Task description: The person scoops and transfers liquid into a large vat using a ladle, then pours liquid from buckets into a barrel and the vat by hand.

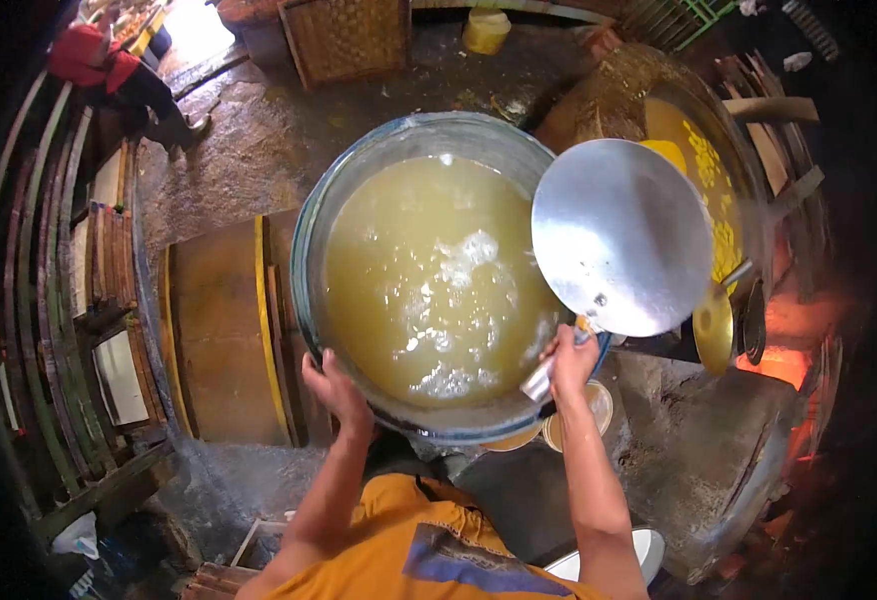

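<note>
Both my hands are by the tub: my right hand grips the scoop by its handle, my left hand is open at the tub's near left side. The scoop points ahead and right, over the tub's right side.

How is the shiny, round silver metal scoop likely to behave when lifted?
The shiny, round silver metal scoop is probably stiff: it juts from the right hand without visible sagging. Its wide head, set at one end of a short handle, may make it front-heavy.
</note>
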The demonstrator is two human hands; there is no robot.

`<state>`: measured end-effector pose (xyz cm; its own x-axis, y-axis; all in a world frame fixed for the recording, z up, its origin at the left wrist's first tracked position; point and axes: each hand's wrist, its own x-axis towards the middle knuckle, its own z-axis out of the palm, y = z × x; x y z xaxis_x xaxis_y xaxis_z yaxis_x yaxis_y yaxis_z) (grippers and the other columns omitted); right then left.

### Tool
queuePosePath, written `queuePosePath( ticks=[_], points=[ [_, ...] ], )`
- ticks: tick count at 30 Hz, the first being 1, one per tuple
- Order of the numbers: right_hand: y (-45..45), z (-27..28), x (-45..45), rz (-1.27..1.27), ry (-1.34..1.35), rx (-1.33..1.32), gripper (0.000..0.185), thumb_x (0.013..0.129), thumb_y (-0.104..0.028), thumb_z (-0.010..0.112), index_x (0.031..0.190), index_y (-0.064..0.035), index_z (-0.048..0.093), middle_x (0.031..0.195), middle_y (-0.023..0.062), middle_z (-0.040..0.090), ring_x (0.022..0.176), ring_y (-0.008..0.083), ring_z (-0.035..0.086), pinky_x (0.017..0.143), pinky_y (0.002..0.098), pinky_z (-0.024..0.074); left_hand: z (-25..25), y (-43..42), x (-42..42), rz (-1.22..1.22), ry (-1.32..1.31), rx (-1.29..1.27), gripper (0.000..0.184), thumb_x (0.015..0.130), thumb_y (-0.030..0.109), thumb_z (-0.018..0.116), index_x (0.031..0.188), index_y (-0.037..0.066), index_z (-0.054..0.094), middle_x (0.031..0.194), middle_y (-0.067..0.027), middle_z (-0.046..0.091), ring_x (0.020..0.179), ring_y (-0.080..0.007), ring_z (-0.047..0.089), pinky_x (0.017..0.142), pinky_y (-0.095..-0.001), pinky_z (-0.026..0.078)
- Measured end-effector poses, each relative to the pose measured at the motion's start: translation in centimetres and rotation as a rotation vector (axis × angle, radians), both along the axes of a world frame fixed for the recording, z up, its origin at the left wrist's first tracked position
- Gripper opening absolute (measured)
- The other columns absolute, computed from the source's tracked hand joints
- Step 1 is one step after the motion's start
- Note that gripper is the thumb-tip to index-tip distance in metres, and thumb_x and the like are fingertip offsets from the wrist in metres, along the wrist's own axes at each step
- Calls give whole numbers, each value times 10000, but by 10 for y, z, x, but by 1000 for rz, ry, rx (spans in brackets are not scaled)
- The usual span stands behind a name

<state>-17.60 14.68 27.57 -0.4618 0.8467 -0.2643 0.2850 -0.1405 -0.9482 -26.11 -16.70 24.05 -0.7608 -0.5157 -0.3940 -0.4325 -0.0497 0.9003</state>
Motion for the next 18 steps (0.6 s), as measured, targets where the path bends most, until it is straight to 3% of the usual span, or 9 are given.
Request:
queuePosePath(
  ticks=[3, 4, 5, 7, 9, 11, 12, 14, 18],
  points=[
    [26, -67, -45, -35, -364, 501, 217, 859, -85, 562, 1019, 52, 510, 840, 199, 604, 707, 301, 588, 611, 390, 452, 19, 9, -1, -25, 22, -3, 552, 944, 290, 492, 1360, -35, 330, 1317, -147, 385, 1212, -250, 374, 1056, -366, 258],
    [14, -62, -64, -57, -485, 559, 273, 860, -116, 560, 1046, 81, 529, 963, 285, 630, 927, 428, 611, 812, 456, 459, 18, 7, -1, -42, 30, -20, 546, 947, 290, 485, 1363, -26, 325, 1303, -133, 381, 1195, -246, 371, 1046, -365, 263],
    [12, -74, -74, -85, -541, 530, 282, 848, -113, 563, 1045, 86, 527, 995, 294, 626, 963, 442, 601, 838, 472, 458, 18, 6, 0, -41, 29, -20, 538, 947, 291, 485, 1359, -20, 330, 1288, -129, 391, 1181, -240, 381, 1035, -362, 277],
    [21, -157, -64, 2, -557, 599, 186, 836, -75, 574, 956, 49, 506, 797, 195, 599, 645, 303, 588, 568, 428, 472, 19, 8, -1, -41, 26, -24, 523, 948, 292, 483, 1351, -9, 340, 1260, -121, 410, 1153, -227, 401, 1012, -357, 304],
    [19, -238, -31, 202, -541, 585, 140, 828, -49, 580, 907, 21, 489, 680, 137, 576, 469, 226, 566, 412, 397, 463, 22, 9, -2, -20, 24, 105, 538, 937, 292, 488, 1356, -3, 326, 1276, -135, 417, 1159, -233, 411, 1017, -364, 310],
    [-9, -225, -39, 365, -543, 84, 139, 825, -34, 581, 915, 5, 481, 651, 116, 553, 455, 207, 540, 389, 372, 440, 24, 8, -1, 18, -5, 216, 562, 925, 296, 495, 1369, 11, 302, 1268, -141, 423, 1132, -231, 431, 989, -370, 349],
    [-32, -172, -61, 358, -550, -367, 147, 823, -26, 581, 927, -1, 481, 641, 103, 540, 458, 195, 532, 387, 356, 433, 22, 8, 1, 28, 1, 218, 562, 925, 293, 494, 1370, 11, 299, 1266, -142, 423, 1126, -231, 436, 984, -371, 355],
    [-46, -152, -72, 450, -466, -716, 149, 820, -15, 580, 928, -1, 479, 630, 82, 521, 489, 183, 540, 413, 342, 445, 17, 8, 2, 46, 13, 218, 563, 924, 288, 492, 1373, 11, 294, 1264, -144, 423, 1115, -232, 444, 973, -371, 368],
    [-58, -183, -49, 739, -578, -739, 155, 821, -47, 594, 915, -3, 479, 624, 66, 510, 507, 173, 542, 444, 333, 465, 25, 10, -2, -11, -37, 138, 547, 938, 296, 463, 1371, 5, 298, 1280, -157, 419, 1130, -238, 449, 976, -365, 372]
  ],
)
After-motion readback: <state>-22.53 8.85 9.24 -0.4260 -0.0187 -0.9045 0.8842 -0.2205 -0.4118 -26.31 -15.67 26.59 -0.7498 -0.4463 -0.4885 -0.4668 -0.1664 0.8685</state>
